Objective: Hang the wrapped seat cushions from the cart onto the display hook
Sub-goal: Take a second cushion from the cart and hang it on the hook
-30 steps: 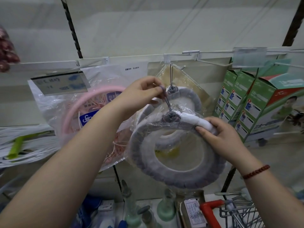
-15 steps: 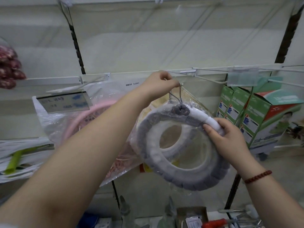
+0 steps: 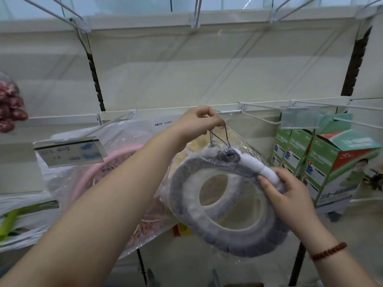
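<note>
A grey and white ring-shaped seat cushion in clear plastic wrap hangs in front of me. My left hand pinches its grey hanging loop right at the tip of the white display hook. Whether the loop is over the hook I cannot tell. My right hand grips the cushion's white upper right rim. A second, similar cushion shows through the ring just behind it.
A bagged pink ring with a price tag hangs to the left. Green boxes stand on the right under a further hook with a clear tag. Empty white hooks jut out overhead. Red goods hang far left.
My left hand has lifted the loop up to the hook's tip and both hands raised the cushion with it. My view has tilted upward, so the cart is out of sight.
</note>
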Action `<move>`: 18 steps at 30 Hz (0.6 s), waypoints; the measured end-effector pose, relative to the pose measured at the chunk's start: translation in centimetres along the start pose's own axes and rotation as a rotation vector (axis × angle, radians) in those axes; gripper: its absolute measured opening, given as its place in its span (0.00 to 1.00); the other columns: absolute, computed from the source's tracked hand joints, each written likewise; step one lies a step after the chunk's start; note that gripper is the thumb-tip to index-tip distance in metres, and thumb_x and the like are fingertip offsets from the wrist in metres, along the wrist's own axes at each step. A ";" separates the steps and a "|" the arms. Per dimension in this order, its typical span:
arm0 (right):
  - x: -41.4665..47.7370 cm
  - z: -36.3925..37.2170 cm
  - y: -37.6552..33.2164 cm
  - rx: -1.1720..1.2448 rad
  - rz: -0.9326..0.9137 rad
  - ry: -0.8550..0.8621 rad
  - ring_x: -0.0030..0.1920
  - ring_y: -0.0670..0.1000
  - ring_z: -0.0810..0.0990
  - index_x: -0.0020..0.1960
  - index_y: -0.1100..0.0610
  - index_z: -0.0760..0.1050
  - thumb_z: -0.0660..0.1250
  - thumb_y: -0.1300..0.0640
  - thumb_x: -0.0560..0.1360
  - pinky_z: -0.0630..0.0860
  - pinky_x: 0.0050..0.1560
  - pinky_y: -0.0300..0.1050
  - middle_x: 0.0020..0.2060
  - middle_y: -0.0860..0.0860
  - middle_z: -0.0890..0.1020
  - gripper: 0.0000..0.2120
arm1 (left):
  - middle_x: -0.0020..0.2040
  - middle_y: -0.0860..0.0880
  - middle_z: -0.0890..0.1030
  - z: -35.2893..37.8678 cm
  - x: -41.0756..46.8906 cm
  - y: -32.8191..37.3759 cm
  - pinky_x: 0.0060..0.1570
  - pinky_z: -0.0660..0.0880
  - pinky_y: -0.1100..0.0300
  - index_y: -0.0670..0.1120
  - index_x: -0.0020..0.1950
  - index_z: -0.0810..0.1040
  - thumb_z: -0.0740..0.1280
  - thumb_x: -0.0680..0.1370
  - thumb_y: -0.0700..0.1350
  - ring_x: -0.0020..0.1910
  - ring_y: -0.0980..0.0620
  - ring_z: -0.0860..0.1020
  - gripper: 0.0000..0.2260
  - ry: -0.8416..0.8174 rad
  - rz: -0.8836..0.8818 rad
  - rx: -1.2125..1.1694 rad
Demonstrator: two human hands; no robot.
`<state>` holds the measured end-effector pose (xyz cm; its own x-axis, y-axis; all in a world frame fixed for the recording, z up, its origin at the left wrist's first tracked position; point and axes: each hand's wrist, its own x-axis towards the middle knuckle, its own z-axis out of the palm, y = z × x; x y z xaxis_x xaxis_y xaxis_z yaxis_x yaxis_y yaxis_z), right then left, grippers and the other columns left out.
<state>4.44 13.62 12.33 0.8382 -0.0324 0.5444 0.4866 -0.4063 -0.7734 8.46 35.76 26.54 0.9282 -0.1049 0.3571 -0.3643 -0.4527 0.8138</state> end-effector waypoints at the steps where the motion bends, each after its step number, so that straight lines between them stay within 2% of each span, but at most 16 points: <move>1: 0.1 0.1 0.1 0.000 -0.003 0.008 0.41 0.39 0.79 0.43 0.43 0.76 0.70 0.54 0.74 0.70 0.36 0.38 0.42 0.37 0.81 0.06 | 0.32 0.51 0.72 0.0 0.2 -0.2 0.26 0.65 0.68 0.51 0.34 0.72 0.69 0.72 0.44 0.32 0.54 0.68 0.09 -0.004 -0.001 -0.002; 4: 0.8 0.4 0.3 0.008 0.007 0.053 0.41 0.37 0.78 0.42 0.42 0.76 0.70 0.54 0.74 0.71 0.38 0.39 0.39 0.41 0.82 0.06 | 0.31 0.53 0.72 0.1 1.1 -0.4 0.31 0.62 0.62 0.51 0.35 0.75 0.69 0.71 0.46 0.32 0.53 0.68 0.05 0.009 -0.030 -0.011; 8: 2.4 1.0 0.6 0.016 0.052 0.067 0.39 0.33 0.77 0.43 0.43 0.75 0.70 0.52 0.74 0.70 0.38 0.37 0.39 0.42 0.81 0.05 | 0.38 0.50 0.76 0.2 3.0 -0.9 0.32 0.62 0.60 0.51 0.37 0.77 0.65 0.73 0.46 0.33 0.52 0.68 0.05 0.073 -0.125 -0.027; 14: 5.7 2.6 2.0 -0.049 0.188 -0.005 0.38 0.47 0.77 0.42 0.46 0.75 0.69 0.49 0.75 0.70 0.35 0.40 0.37 0.45 0.80 0.04 | 0.37 0.50 0.74 -0.1 4.9 -2.5 0.33 0.63 0.60 0.50 0.39 0.74 0.60 0.71 0.44 0.32 0.52 0.69 0.04 0.016 -0.155 -0.051; 16: 6.9 3.3 3.0 -0.098 0.246 -0.042 0.41 0.50 0.78 0.42 0.45 0.73 0.68 0.47 0.74 0.74 0.42 0.44 0.38 0.45 0.79 0.05 | 0.36 0.49 0.72 0.1 5.3 -2.9 0.33 0.64 0.59 0.47 0.40 0.73 0.59 0.72 0.43 0.31 0.52 0.69 0.04 0.023 -0.162 -0.104; 18: 8.1 4.0 4.0 -0.195 0.285 -0.072 0.50 0.56 0.77 0.41 0.45 0.72 0.66 0.43 0.74 0.74 0.55 0.54 0.40 0.46 0.77 0.07 | 0.35 0.49 0.73 0.5 5.8 -3.1 0.34 0.66 0.59 0.45 0.41 0.73 0.58 0.74 0.40 0.31 0.52 0.70 0.06 0.052 -0.159 -0.136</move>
<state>14.15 15.40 12.32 0.9521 -0.1082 0.2859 0.1801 -0.5571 -0.8107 15.02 36.15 25.82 0.9709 0.0060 0.2394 -0.2235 -0.3359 0.9150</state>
